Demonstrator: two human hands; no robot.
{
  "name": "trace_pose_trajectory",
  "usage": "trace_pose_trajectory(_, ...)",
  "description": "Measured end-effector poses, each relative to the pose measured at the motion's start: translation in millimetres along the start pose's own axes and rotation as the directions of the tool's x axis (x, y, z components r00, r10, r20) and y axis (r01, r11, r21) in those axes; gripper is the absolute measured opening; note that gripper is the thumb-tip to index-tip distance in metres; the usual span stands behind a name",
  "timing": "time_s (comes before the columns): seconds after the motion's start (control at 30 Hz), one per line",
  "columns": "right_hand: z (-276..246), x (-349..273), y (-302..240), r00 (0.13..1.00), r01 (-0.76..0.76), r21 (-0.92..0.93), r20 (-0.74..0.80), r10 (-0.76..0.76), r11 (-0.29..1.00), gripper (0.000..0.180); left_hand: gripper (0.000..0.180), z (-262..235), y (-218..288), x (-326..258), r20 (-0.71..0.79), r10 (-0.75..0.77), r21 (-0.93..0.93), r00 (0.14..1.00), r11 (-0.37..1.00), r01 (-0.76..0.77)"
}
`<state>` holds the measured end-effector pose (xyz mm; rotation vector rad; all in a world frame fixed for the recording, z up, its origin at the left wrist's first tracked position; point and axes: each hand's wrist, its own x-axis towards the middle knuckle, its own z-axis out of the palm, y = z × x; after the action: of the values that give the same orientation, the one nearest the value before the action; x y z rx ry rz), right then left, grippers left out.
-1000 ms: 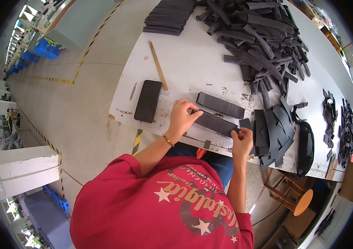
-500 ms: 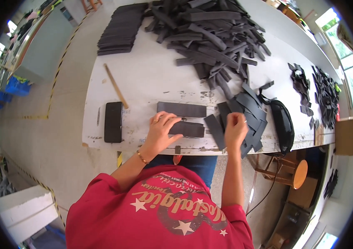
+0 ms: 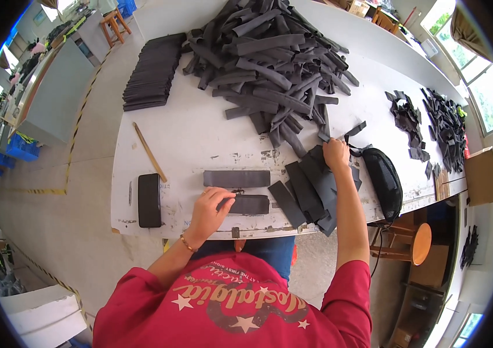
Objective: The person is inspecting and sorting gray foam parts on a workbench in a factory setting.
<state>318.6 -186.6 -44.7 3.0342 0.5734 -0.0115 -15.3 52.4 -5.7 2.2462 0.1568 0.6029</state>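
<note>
My left hand (image 3: 208, 211) is at the left end of a short dark fabric strip (image 3: 251, 204) lying near the table's front edge. Its thumb and fingers close around that end. Just beyond lies a second flat dark strip (image 3: 237, 178), parallel to the first. My right hand (image 3: 337, 154) reaches to the far edge of a fanned pile of flat dark strips (image 3: 305, 191). Its fingers are pinched together at a dark strip (image 3: 323, 137) there, though the fingertips are partly hidden.
A large heap of dark folded strips (image 3: 269, 75) covers the table's far middle, beside a neat stack (image 3: 153, 72). A black phone (image 3: 149, 200) and a wooden stick (image 3: 149, 152) lie left. Right are a black mesh pouch (image 3: 382, 184) and dark scraps (image 3: 408, 124); a stool (image 3: 420, 243) stands below.
My right hand has moved away from me, from the pile's middle to its far edge. My left hand's spread fingers have drawn together at the near strip's end. The view has shifted.
</note>
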Motion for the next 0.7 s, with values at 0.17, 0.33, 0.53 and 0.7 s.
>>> trace_pose_trajectory(0.17,-4.2,-2.8,12.4,0.976,0.069,-0.179,-0.193,-0.104,0.981,0.017,0.01,3.4,8.8,8.9,0.036,-0.059,-0.093,0.998,0.994,0.063)
trace_pose_trajectory(0.33,-87.5,-67.2,-50.7,0.844,0.436,0.317,-0.47,-0.259,0.842,0.009,0.019,18.7,28.4,35.1,-0.001,-0.292,-0.638,0.956,0.737,0.225)
trace_pose_trajectory(0.53,-108.9,-156.8,-110.7,0.895,0.371,0.787,-0.161,-0.417,0.492,0.014,0.023,37.5,29.8,59.4,0.341,-0.256,-0.82,0.904,0.389,0.42)
trace_pose_trajectory(0.7,-91.6,-185.9,-117.3,0.936,-0.028,0.977,0.101,-0.338,0.213,0.021,0.023,26.8,20.8,44.1,0.296,-0.292,-0.746,0.909,0.524,0.411)
